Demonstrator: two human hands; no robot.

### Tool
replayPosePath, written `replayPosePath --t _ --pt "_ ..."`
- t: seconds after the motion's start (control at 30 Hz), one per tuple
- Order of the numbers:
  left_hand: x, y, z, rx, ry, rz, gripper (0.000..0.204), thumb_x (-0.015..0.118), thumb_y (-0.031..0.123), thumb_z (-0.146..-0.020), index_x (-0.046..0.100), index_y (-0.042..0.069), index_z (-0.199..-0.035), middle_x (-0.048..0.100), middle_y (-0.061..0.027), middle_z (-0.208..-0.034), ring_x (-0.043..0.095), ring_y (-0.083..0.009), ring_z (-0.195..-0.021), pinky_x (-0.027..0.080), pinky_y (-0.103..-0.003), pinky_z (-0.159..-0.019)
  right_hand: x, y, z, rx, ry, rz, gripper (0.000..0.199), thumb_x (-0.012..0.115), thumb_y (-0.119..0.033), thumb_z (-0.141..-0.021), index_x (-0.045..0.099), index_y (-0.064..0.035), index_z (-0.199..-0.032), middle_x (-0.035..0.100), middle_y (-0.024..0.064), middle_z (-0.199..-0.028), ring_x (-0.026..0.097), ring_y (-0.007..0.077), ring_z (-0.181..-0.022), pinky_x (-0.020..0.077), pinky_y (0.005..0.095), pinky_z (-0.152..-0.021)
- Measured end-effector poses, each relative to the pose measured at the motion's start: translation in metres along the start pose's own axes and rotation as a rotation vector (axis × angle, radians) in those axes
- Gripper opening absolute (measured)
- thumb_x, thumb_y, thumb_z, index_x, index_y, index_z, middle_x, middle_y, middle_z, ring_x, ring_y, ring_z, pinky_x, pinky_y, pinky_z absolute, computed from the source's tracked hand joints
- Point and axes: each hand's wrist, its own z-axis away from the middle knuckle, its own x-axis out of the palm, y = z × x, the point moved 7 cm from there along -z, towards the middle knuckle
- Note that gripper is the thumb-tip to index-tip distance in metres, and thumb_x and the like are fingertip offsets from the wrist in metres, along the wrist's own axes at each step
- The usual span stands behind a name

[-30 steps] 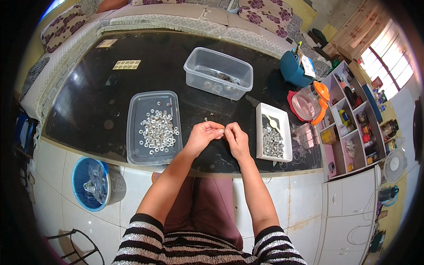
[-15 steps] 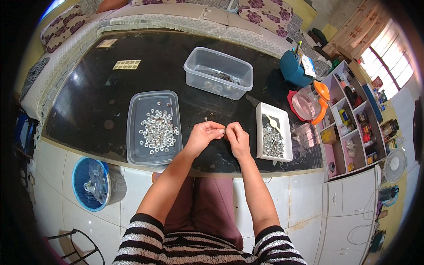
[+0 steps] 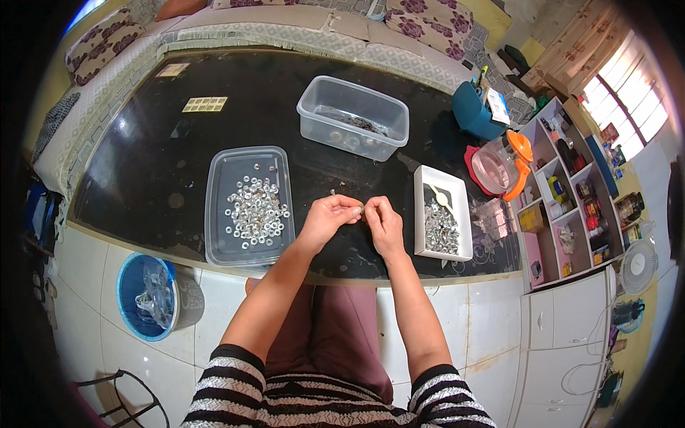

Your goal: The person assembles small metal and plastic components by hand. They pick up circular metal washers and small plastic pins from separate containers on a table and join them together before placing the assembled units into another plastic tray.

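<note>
Over the near part of the black table, my left hand [image 3: 330, 220] and my right hand [image 3: 384, 225] meet with pinched fingertips. Between them is a tiny piece, mostly hidden by the fingers and too small to name. Left of my hands lies a shallow clear plastic lid [image 3: 217, 207] bearing many small silvery rings [image 3: 258, 211] with pale centres. On the right, a white box [image 3: 464, 232] holds a heap of small shiny metal pieces [image 3: 440, 227] and a cream plastic spoon [image 3: 441, 197].
A clear plastic tub [image 3: 342, 140] with dark bits inside stands beyond my hands. To the right are a glass jug [image 3: 496, 165] with an orange lid and a teal container [image 3: 474, 114]. A blue-lined bin [image 3: 146, 299] stands on the floor at the left, below the black table's [image 3: 143, 185] edge.
Both hands stay in nearly the same place, with only a slight shift of the fingers around the tiny piece. Everything else looks unchanged.
</note>
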Motion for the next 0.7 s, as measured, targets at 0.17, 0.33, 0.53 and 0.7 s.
replayPosePath --t 0.17,0.33,0.53,0.7 --pt "0.0 0.0 0.0 0.008 -0.009 0.028 0.013 0.056 0.004 -0.075 0.055 -0.001 -0.087 0.057 -0.0054 -0.078 0.053 -0.0081 -0.07 0.044 -0.02 -0.065 0.0 -0.008 0.001 -0.058 -0.005 0.105 0.011 0.046 -0.014 -0.079 0.044 -0.0038 -0.077 0.049 0.0101 -0.064 0.05 0.0231 -0.057 0.0389 0.0289 -0.052" --pt "0.001 0.002 0.0 0.023 -0.023 -0.006 0.013 0.057 0.004 -0.074 0.056 -0.002 -0.086 0.057 -0.0048 -0.077 0.052 -0.0074 -0.068 0.043 -0.019 -0.064 0.004 -0.006 0.001 -0.095 -0.021 0.161 0.011 0.043 -0.013 -0.082 0.044 -0.0034 -0.076 0.049 0.0109 -0.065 0.051 0.0236 -0.058 0.039 0.0296 -0.052" --pt "0.004 0.002 0.001 0.013 -0.046 0.029 0.013 0.057 0.004 -0.074 0.055 -0.002 -0.085 0.057 -0.0048 -0.076 0.052 -0.008 -0.068 0.043 -0.019 -0.064 0.004 0.007 0.001 0.079 -0.089 -0.064 0.012 0.042 -0.013 -0.081 0.044 -0.0034 -0.075 0.049 0.0099 -0.064 0.051 0.0201 -0.057 0.0391 0.0291 -0.052" --pt "-0.001 0.002 0.001 0.002 0.02 0.004 0.013 0.056 0.004 -0.074 0.055 -0.002 -0.086 0.057 -0.0046 -0.076 0.052 -0.0072 -0.067 0.043 -0.019 -0.063 0.001 -0.007 0.001 -0.03 -0.014 0.043 0.011 0.045 -0.014 -0.08 0.044 -0.0031 -0.076 0.049 0.0097 -0.065 0.05 0.0214 -0.057 0.0391 0.029 -0.053"
